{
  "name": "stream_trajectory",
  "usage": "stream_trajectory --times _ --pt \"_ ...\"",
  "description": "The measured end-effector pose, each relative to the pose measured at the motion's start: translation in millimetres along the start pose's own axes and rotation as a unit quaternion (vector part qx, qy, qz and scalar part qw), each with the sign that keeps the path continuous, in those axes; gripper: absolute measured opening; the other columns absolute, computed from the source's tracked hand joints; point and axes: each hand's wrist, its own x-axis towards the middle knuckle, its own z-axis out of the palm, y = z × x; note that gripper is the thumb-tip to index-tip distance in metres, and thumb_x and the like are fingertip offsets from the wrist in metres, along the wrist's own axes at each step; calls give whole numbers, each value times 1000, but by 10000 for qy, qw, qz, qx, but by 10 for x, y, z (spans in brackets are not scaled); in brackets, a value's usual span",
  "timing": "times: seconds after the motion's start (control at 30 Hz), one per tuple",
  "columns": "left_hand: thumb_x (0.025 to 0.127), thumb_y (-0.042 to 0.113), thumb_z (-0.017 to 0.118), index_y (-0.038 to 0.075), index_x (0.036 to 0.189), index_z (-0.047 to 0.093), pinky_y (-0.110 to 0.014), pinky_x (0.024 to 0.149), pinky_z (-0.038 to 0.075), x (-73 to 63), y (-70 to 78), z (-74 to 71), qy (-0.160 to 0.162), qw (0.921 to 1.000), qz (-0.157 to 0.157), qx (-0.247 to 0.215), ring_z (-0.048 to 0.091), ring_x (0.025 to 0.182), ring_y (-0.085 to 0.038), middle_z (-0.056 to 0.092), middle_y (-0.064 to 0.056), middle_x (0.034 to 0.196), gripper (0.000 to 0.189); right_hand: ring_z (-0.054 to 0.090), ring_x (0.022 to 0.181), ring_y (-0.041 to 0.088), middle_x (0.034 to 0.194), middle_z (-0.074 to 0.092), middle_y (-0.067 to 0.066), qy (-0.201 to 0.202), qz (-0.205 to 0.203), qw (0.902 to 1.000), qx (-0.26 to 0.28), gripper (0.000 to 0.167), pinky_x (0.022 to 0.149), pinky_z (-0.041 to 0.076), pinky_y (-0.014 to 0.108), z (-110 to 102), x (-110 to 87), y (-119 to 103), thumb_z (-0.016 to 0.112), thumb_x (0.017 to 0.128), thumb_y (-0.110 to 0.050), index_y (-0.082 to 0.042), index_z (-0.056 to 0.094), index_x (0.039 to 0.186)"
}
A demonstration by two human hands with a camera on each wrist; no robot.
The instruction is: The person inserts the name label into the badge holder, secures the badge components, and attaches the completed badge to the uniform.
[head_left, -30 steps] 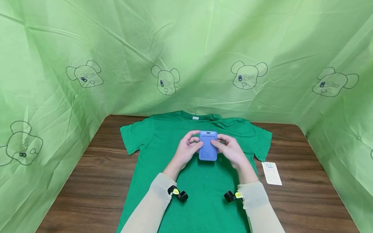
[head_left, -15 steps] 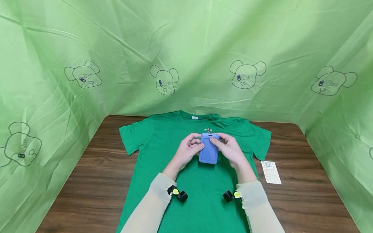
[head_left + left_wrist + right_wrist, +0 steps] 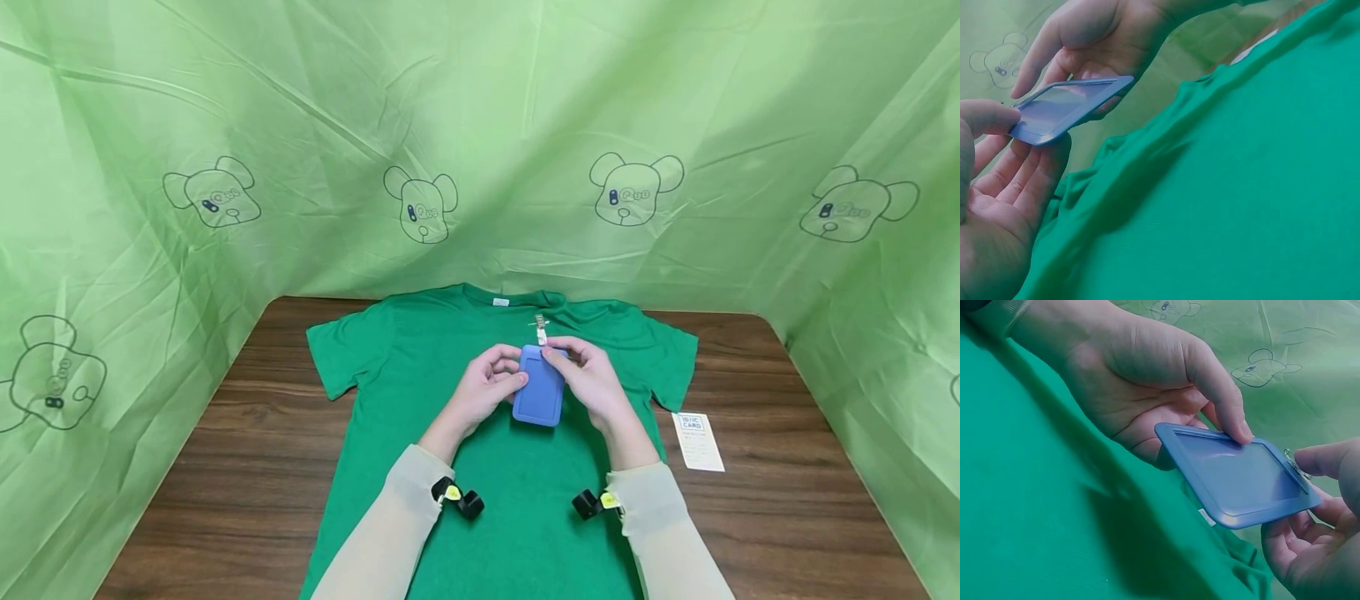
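Observation:
A blue badge holder (image 3: 538, 396) with a framed window is held up over the chest of a green T-shirt (image 3: 450, 333). My left hand (image 3: 483, 387) pinches its left edge, thumb on the front face. My right hand (image 3: 592, 383) grips the top right corner, thumb by the slot. A metal clip (image 3: 541, 329) stands up from the holder's top edge. In the right wrist view, the clip (image 3: 1297, 465) lies right by the right thumb. The left wrist view shows the holder (image 3: 1063, 112) from the side, tilted, with fingers underneath it.
The T-shirt lies spread on a dark wooden table (image 3: 247, 433), with its collar at the far side. A white printed card (image 3: 699, 442) lies right of the shirt, below its sleeve. Light green cloth (image 3: 510, 83) with bear drawings hangs at the back and sides.
The metal clip has come into view and swung upright above the holder. The holder has shifted slightly down and tilted, and my right thumb has moved up to its top edge.

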Motion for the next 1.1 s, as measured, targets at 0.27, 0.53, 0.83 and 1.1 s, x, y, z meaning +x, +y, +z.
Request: stream_trajectory --times 0.27,0.53,0.83,1.1 --pt "105 1 68 -3 137 60 -32 69 62 12 -9 7 -55 10000 28 33 75 86 -14 74 -2 106 33 66 117 19 143 68 21 158 -252 9993 218 39 95 56 24 5 8 -14 72 109 -26 -2 70 140" --pt "104 1 68 -4 134 61 -32 68 62 20 -9 13 -10 10000 41 50 75 84 -13 74 -2 105 31 67 117 16 146 65 26 233 -484 9978 384 37 96 56 23 25 10 -18 72 109 -21 3 69 137" --pt "103 -1 69 -4 132 62 -32 66 61 7 -19 28 63 9999 99 10 74 82 -14 73 -2 102 30 72 104 12 119 77 9 534 -1137 9914 356 26 89 59 23 1 -11 -44 74 106 -10 5 72 127" --pt "105 -2 67 -6 132 61 -30 67 60 -7 -25 33 -10 9999 118 36 73 79 -13 73 -2 102 28 70 102 18 118 76 19 419 -1565 9866 -184 24 84 56 25 -55 -43 -83 73 107 -15 -2 76 128"
